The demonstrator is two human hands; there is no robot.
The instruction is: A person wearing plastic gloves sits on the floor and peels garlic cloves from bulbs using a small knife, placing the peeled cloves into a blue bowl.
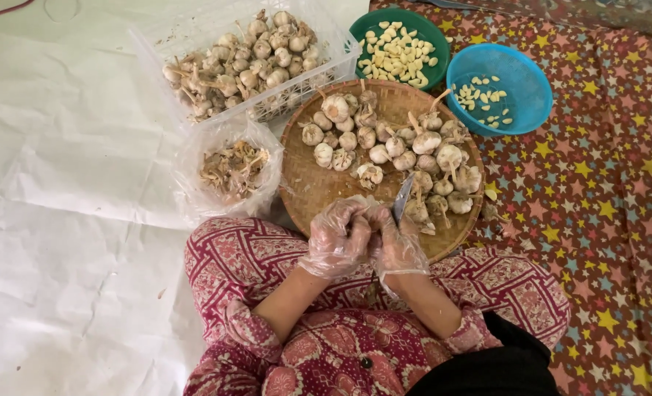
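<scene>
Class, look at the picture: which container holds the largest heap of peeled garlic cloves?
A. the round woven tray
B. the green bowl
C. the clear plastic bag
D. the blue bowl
B: the green bowl is heaped with peeled cloves, while the blue bowl has only a scattering, the woven tray carries whole bulbs, and the plastic bag holds dry skins.

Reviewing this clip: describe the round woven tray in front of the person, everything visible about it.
The woven tray is round, shallow and tan, apparently plaited bamboo with a bound rim. It lies flat on the floor covering, its near edge at the person's knees. Whole garlic bulbs are heaped across its far and right parts; the left part is bare weave. A clear bag of skins and a white basket touch its left and far edges. The gloved left hand and right hand, holding a knife, hover over its near rim.
</scene>
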